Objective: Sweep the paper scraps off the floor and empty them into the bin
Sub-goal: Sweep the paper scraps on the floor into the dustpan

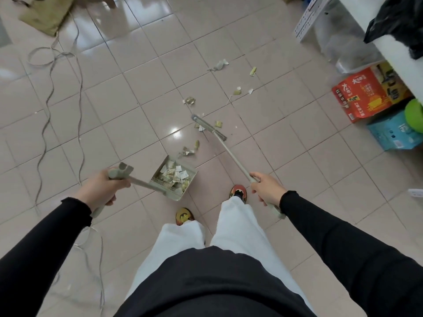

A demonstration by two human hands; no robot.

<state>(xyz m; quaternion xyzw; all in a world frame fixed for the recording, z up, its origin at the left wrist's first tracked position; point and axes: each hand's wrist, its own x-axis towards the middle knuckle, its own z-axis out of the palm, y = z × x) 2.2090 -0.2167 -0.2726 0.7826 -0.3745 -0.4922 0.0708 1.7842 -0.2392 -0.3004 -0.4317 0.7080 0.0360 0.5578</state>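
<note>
Gripping the dustpan (175, 178) handle in my left hand (101, 191) and the broom (209, 128) in my right hand (266, 191), I judged the scraps (190, 151) ahead. They lay between pan mouth and broom head, nearer my right.

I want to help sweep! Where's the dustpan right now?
The dustpan sits on the floor, centre of the head view, just ahead of the shoes, its handle held by the left hand.

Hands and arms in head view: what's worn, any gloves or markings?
Both hands, left hand and right hand, are bare: no gloves, rings or watch visible. Both arms wear long black sleeves with slightly ruffled cuffs ending at the wrists. No logos or markings visible.
</note>
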